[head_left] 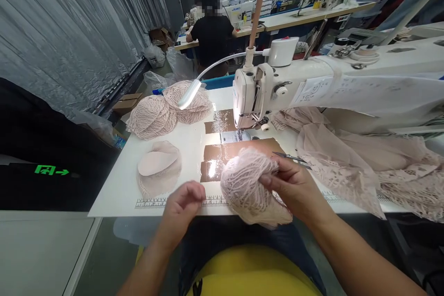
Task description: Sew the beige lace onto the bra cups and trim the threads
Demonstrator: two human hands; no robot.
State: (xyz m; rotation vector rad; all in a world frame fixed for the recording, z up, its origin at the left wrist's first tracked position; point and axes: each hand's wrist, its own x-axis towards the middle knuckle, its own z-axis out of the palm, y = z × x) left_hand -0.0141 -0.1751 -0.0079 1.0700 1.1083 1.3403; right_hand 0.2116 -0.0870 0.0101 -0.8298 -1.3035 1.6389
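Observation:
A pale pink lace cup piece (248,187) hangs over the table's front edge, pinched at its right side by my right hand (289,187). Small scissors (291,157) lie or rest just above that hand; whether its fingers hold them is unclear. My left hand (185,203) is left of the lace, apart from it, over the printed ruler (151,203), its fingers curled together; nothing can be made out in them. Behind the lace stands the sewing machine head (248,95). A sheer round piece with a smooth pad (157,164) lies at the left.
Stacked lace pieces (152,115) lie at the table's back left under a lamp (189,95). Sheer lace fabric (347,157) spreads over the right side. Brown tape (213,152) covers parts of the table (118,185). A person in black (212,37) sits further back.

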